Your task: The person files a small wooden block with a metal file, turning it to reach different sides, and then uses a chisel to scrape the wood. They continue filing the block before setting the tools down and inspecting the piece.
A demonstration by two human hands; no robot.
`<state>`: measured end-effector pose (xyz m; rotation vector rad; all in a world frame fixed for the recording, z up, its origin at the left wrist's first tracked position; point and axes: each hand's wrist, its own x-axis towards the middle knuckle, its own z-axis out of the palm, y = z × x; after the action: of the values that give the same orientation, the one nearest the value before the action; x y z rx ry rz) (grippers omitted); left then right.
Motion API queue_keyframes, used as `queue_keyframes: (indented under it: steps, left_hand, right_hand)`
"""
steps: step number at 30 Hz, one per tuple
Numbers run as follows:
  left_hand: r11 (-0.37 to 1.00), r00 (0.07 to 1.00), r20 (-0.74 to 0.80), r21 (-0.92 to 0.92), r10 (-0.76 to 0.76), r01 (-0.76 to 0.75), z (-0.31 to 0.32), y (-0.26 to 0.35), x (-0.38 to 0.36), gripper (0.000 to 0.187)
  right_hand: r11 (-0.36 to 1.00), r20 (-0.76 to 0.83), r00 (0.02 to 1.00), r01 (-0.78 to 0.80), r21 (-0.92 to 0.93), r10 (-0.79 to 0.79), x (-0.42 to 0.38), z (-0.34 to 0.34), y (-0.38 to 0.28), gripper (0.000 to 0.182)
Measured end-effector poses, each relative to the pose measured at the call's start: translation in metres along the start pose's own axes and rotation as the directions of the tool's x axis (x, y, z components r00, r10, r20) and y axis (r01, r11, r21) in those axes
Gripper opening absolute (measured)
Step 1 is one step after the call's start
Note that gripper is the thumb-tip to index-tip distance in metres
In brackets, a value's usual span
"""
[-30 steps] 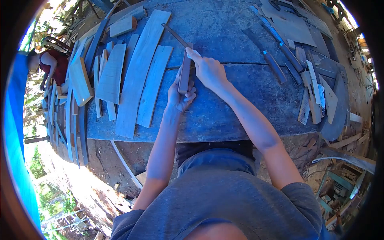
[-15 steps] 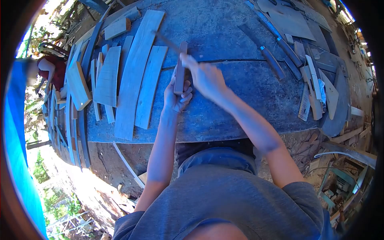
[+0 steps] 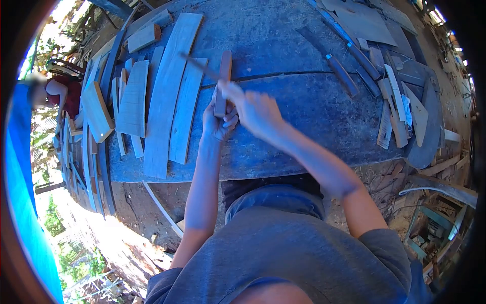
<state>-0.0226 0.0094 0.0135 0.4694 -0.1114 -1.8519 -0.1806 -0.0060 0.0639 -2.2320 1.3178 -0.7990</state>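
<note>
My left hand (image 3: 219, 121) is wrapped round the lower part of a narrow dark-brown wooden block (image 3: 223, 76), held upright above the blue worktable (image 3: 283, 152). Closed round the near end of a thin dark tool (image 3: 199, 66), my right hand (image 3: 255, 109) is just right of the block. The tool slants up to the left across the block's left side, its far end over a long board. The tool's handle is hidden in my fingers, which are slightly blurred.
Long pale boards (image 3: 174, 91) and smaller wood pieces (image 3: 132, 99) lie to the left. At the right are long-bladed tools with dark handles (image 3: 342, 76), thin wood offcuts (image 3: 397, 99) and flat sheets (image 3: 362, 23). Another person (image 3: 66, 93) sits at the far left.
My right hand and the thin tool have shifted slightly left and down across the block. My left hand and the block have moved a little left.
</note>
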Motion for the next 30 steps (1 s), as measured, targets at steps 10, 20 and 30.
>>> queue_keyframes:
  steps: [10, 20, 30]
  left_hand:
    - [0.999, 1.0, 0.017, 0.024, -0.022, 0.021, 0.002, -0.001, -0.002, 0.033]
    - [0.998, 1.0, -0.014, 0.058, -0.019, 0.02, 0.001, -0.004, -0.004, 0.031]
    - [0.989, 0.995, -0.101, 0.145, 0.012, 0.003, -0.013, 0.001, 0.001, 0.029]
  right_hand:
    - [0.992, -0.034, 0.997, -0.065, -0.105, 0.062, 0.066, 0.014, 0.029, 0.046]
    - [1.0, -0.011, 1.0, 0.002, 0.003, -0.002, 0.018, 0.008, 0.024, 0.05]
    - [0.995, 0.303, 0.947, -0.091, -0.05, 0.102, -0.014, -0.008, -0.003, 0.047]
